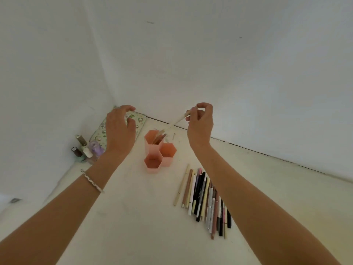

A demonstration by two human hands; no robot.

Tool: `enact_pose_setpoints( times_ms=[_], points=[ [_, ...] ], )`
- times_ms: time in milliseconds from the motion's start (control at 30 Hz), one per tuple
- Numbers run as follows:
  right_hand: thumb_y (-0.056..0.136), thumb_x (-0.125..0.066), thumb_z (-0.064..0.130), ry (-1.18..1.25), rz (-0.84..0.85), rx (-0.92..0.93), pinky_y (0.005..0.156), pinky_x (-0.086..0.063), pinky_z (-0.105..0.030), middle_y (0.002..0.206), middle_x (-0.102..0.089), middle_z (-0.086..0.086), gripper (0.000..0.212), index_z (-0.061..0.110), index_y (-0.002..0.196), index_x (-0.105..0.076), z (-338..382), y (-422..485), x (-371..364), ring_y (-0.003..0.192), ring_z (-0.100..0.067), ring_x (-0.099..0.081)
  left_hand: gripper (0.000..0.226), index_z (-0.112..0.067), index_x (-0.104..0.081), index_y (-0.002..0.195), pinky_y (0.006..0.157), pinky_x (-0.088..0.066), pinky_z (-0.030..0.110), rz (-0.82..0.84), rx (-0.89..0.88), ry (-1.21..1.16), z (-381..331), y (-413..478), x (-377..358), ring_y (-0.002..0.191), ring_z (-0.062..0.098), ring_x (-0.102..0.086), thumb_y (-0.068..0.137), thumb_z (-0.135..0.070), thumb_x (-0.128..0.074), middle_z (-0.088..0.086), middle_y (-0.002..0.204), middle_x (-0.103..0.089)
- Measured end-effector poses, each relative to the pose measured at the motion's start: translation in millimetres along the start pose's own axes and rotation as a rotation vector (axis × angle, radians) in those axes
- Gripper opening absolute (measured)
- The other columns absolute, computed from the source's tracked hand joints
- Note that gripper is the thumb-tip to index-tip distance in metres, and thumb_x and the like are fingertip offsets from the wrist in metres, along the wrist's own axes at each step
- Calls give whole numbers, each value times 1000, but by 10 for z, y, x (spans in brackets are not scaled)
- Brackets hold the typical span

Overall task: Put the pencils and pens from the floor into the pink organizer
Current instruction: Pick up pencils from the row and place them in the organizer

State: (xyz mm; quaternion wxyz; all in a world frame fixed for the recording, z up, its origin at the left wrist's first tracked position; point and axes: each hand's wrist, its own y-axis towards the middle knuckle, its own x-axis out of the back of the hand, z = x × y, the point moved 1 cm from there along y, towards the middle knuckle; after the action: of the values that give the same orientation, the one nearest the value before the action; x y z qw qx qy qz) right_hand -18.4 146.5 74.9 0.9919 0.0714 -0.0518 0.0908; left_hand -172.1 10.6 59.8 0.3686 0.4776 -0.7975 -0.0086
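While the right hand pinches a pale pencil by its top end, the shaft slants down toward the far cell of the pink organizer, where other pencils stand. Left hand hovers over a patterned case, fingers loosely curled, holding nothing. Organizer sits on the floor near the wall corner. Row of pens lies just right of it, partly under the right forearm. Small bottles at left.
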Motion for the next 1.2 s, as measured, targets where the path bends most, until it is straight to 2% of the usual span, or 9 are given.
enact_pose_setpoints(
  times_ms=[200,333,400,500,733,867,1000,1100,1200],
  points=[
    [99,-51,24,-268,312,80,78,-55,-40,90,-69,1,12,14,103,-57,-252,-214,-154,79,-17,-67,24,-19,-68,94,93,-40,30,106,15,-56,-261,-142,18,102,21,-57,81,-2,-57,-4,99,-68],
    [99,-47,30,-283,252,26,78,-55,-44,93,-67,1,16,18,105,-57,-315,-145,61,82,-21,-66,18,-24,-66,85,86,-52,26,572,-22,-130,-540,-588,-360,92,17,-64,86,-8,-58,-14,81,-62],
    [99,-45,32,-314,218,-4,71,-54,-39,92,-68,-1,15,21,103,-55,-351,-77,242,75,-23,-65,16,-23,-67,91,69,-50,12,806,-12,18,-568,-823,-659,88,6,-62,91,-12,-56,-15,87,-61],
    [100,-44,31,-367,220,-61,60,-47,-32,91,-68,-1,13,23,101,-55,-434,-14,487,74,-23,-66,20,-16,-61,109,76,-47,21,921,-1,269,-491,-1080,-1020,100,15,-62,92,-12,-51,-2,106,-65],
    [99,-45,21,-509,336,-165,70,-52,-35,91,-69,-4,14,19,100,-59,-719,-48,876,77,-25,-66,33,-13,-37,132,73,-44,32,868,-72,556,-352,-1400,-1419,102,24,-61,99,-16,-37,6,115,-57],
    [94,-48,15,-652,421,-206,68,-49,-30,94,-66,-2,18,13,102,-64,-880,-44,905,74,-19,-60,41,-15,-36,134,65,-47,30,821,-17,360,-375,-1298,-1356,88,21,-63,96,-11,-49,5,100,-60],
    [85,-53,12,-1047,613,-238,60,-47,-29,71,-59,-2,13,6,76,-61,-1046,-76,779,65,-20,-57,48,-22,-45,134,66,-54,28,612,-71,76,-651,-993,-1181,74,12,-59,90,-9,-61,-1,92,-58],
    [84,-59,18,-1199,687,-241,54,-46,-28,79,-58,-5,15,10,72,-53,-1181,-171,694,68,-21,-58,37,-20,-55,125,63,-43,15,476,-145,1,-799,-828,-1071,71,5,-53,90,-10,-63,-5,90,-53],
    [88,-60,23,-1230,713,-236,59,-46,-29,88,-58,-5,18,10,80,-51,-1329,-244,652,76,-22,-59,38,-17,-56,126,68,-53,19,341,-146,-67,-825,-758,-967,79,7,-56,90,-9,-62,-5,97,-54]
  ],
)
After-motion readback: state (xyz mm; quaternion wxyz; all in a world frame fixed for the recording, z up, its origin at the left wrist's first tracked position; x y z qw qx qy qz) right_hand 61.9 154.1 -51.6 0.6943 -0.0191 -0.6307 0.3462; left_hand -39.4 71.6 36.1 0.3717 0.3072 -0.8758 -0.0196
